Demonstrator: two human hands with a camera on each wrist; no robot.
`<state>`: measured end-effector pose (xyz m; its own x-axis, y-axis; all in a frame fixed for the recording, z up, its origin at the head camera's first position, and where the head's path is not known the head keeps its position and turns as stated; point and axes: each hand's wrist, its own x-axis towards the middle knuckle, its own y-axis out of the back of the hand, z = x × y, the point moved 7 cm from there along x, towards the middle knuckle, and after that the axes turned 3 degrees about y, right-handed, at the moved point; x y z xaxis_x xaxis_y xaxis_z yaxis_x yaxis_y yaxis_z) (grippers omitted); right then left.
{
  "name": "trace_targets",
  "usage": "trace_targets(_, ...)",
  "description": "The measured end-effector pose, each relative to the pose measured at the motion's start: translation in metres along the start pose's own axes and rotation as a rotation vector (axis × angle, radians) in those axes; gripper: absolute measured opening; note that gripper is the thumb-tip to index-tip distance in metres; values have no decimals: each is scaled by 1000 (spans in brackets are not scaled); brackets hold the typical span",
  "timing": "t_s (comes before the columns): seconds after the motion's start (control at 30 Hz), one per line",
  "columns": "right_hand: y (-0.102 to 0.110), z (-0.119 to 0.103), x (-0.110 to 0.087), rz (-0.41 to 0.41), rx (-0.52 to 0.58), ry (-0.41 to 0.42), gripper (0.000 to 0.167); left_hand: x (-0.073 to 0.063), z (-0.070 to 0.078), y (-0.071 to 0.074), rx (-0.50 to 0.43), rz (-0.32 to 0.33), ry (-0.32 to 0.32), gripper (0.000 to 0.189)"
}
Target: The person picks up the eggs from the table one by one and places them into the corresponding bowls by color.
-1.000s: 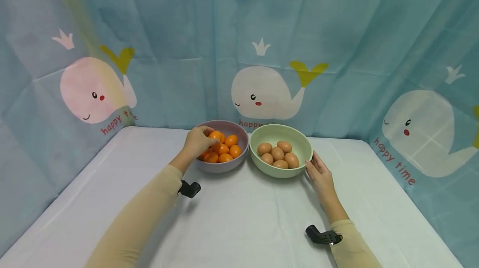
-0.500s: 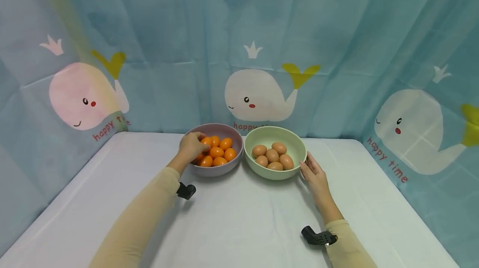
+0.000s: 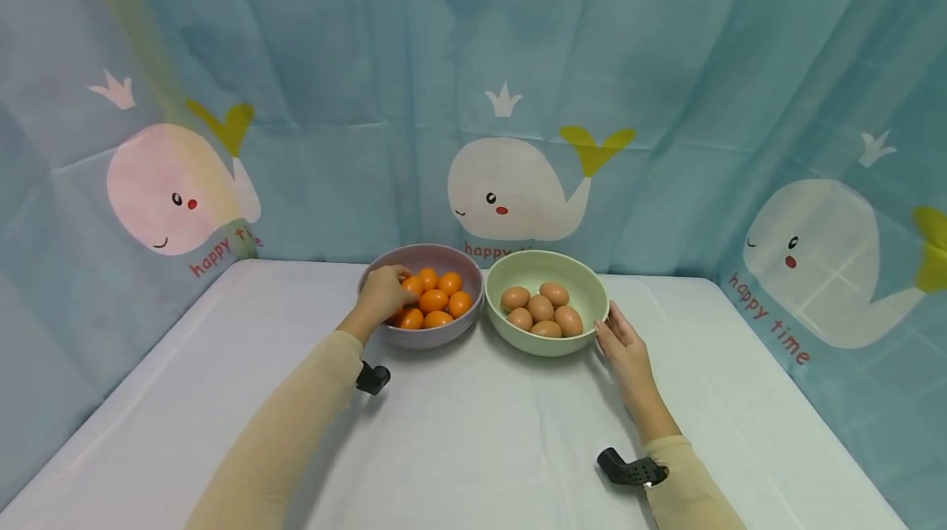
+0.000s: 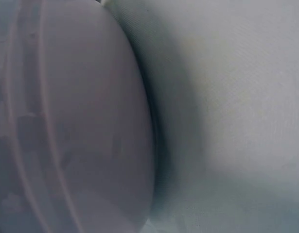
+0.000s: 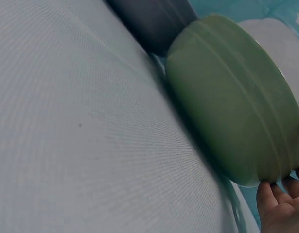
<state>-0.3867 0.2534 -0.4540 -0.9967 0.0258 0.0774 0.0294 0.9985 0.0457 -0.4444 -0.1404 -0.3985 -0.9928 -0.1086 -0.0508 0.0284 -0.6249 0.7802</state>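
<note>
A mauve bowl (image 3: pixel 425 338) holds several smooth, egg-sized orange fruits (image 3: pixel 433 301). My left hand (image 3: pixel 383 293) reaches over its left rim, with thumb and fingers curled round one orange fruit (image 3: pixel 412 287) at the top left of the pile. The left wrist view has only the outer wall of the mauve bowl (image 4: pixel 96 116); the hand itself is out of that frame. Beside it stands a light green bowl (image 3: pixel 546 345) with several brown eggs (image 3: pixel 541 308). My right hand (image 3: pixel 627 351) holds the green bowl at its right rim, fingertips on the outer wall in the right wrist view.
Both bowls stand side by side on a white-covered table (image 3: pixel 473 440), near its back edge. A blue curtain (image 3: pixel 355 103) with printed whales hangs behind and at the sides. Each wrist wears a black camera mount (image 3: pixel 631 468).
My left hand has sunk a little lower in the mauve bowl, along with the orange fruit at its fingers. The right hand stays at the green bowl. The head view has shifted slightly.
</note>
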Motion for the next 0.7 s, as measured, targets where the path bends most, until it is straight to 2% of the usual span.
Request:
trace_targets(0.27,-1,0,1,-4,-10,3,69,0,0,-3,18,-15,-3,43)
trace_targets(0.53,0,0,1,-2,-1,6,69,1,-2,-7,17,-35,21,51)
trace_targets(0.7,0,2,0,1,10,4,68,3,-4,-9,61,-23,21,45)
